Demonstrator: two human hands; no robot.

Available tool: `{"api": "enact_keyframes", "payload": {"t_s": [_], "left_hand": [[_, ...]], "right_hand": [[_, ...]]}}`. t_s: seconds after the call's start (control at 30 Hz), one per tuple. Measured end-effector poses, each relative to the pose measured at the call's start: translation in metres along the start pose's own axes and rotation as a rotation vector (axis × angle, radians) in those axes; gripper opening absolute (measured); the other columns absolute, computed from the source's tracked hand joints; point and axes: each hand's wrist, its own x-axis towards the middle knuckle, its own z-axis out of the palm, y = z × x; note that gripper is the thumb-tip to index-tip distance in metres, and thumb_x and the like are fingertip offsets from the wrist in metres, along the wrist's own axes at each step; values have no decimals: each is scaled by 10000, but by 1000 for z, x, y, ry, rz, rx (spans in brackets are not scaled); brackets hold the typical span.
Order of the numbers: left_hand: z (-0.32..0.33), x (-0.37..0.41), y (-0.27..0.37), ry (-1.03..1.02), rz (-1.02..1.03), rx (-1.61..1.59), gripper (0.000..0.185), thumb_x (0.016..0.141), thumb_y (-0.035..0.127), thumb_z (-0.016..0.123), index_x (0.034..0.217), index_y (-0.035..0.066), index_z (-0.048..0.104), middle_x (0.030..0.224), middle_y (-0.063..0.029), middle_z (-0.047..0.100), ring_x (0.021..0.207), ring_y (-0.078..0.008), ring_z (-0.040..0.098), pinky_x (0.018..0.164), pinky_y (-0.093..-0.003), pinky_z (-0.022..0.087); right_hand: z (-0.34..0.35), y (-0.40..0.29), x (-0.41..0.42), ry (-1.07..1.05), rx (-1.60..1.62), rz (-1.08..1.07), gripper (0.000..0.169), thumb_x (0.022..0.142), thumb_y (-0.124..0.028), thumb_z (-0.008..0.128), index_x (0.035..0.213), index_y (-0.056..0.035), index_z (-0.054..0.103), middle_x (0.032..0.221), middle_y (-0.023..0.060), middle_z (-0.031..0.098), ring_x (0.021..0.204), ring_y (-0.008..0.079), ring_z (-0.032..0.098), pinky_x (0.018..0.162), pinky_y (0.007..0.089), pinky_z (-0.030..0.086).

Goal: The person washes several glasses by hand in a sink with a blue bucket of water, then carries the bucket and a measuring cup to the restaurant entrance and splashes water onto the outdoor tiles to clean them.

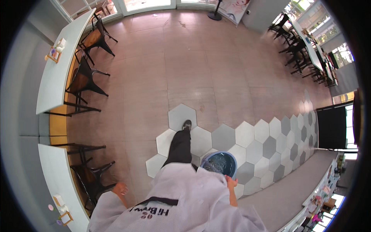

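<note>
My right hand (231, 182) grips the near rim of a blue bucket (206, 160), which hangs beside my right leg above the hexagonal tiles. Water (221, 163) with bright ripples fills part of the bucket. My left hand (120, 188) is held out at my left side, its fingers loosely apart and nothing in them. A black-trousered leg (180, 148) reaches forward, its dark shoe (187, 125) on a pale hexagonal tile.
White tables (53, 72) with black metal chairs (87, 78) line the left. More tables (311, 47) and chairs stand at the far right. A long counter (311, 197) with many items runs at lower right. A stand base (214, 15) and poster are near the glass doors.
</note>
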Motion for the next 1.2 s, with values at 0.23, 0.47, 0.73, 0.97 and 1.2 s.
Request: {"api": "enact_keyframes", "payload": {"t_s": [0.23,0.47,0.73,0.97,1.2], "left_hand": [[-323,146,123,821,-1292,-111,221,883,218,543,893,19,638,735,-94,633,622,-213,603,538,-387,481],[-800,384,421,1286,-496,429,246,851,239,573,928,14,637,802,-107,671,725,-206,625,677,-337,489],[-1077,523,487,1188,-510,706,195,833,198,581,834,12,637,723,-84,653,680,-184,604,657,-344,488],[-1265,510,536,1340,-603,416,190,790,208,619,777,19,630,705,-125,637,680,-196,607,644,-349,478],[-1553,614,709,1636,-155,708,219,816,231,634,737,38,566,599,-84,549,599,-213,548,582,-352,452]], "right_hand": [[276,62,10,-180,1,175,565,792,-562,418,869,-3,389,906,173,479,793,371,487,852,642,376],[577,174,-18,-208,-76,126,537,785,-552,426,938,-42,498,978,141,524,902,343,496,861,635,386],[814,239,44,-563,-432,-231,226,881,-251,449,946,-59,548,880,96,578,783,228,545,727,462,491],[1144,373,-93,-180,-228,0,373,827,-486,451,648,-168,374,528,-24,354,482,149,362,501,327,374],[1365,460,-59,-310,-257,-101,413,817,-516,428,623,-153,389,497,-4,377,451,171,416,525,390,452]]}}
